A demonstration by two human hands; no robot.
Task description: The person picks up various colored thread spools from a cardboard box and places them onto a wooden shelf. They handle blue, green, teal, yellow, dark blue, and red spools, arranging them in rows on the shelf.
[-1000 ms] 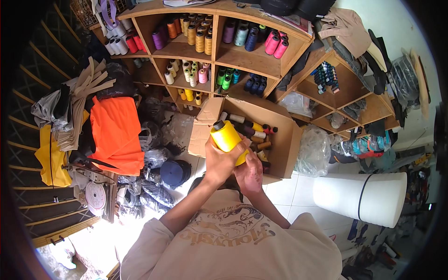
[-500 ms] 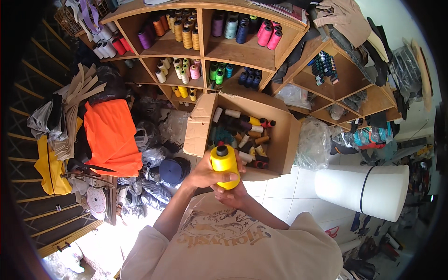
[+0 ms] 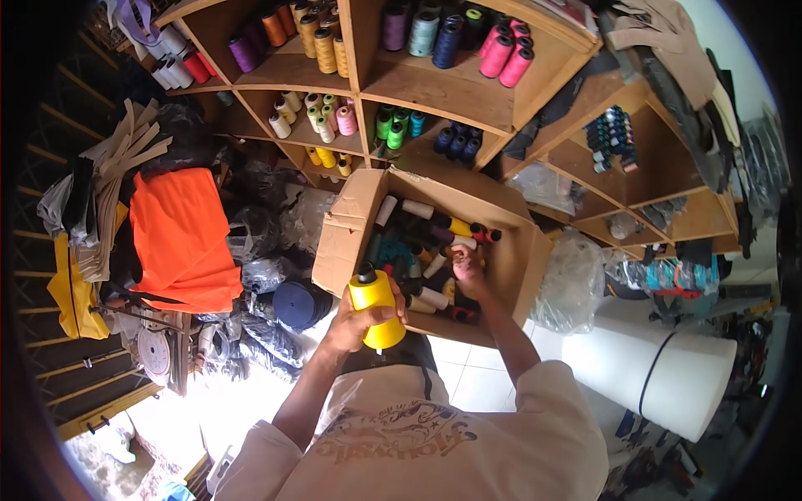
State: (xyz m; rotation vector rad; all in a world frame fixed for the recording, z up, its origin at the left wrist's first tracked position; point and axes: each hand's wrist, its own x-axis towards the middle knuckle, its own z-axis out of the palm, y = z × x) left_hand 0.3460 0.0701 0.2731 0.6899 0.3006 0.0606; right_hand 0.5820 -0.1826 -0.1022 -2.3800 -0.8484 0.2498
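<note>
At frame centre the left hand (image 3: 355, 317) clenches a yellow thread cone (image 3: 377, 310) before the cardboard box (image 3: 342, 242), while the right hand (image 3: 468, 265) reaches among its spools (image 3: 430, 242), grip unclear.

One open cardboard box (image 3: 347, 242) stands on the floor in front of the wooden shelves, plain brown, its flaps folded outward, with a strip of pale tape across the left side wall; it is packed with thread spools of many colours. Just to its right, against its side, sits a clear plastic bag (image 3: 572, 280), crumpled and bulging, its contents too blurred to tell. More dark and clear plastic bags (image 3: 259, 271) lie heaped just left of the box. No labels, signs or screens can be made out
</note>
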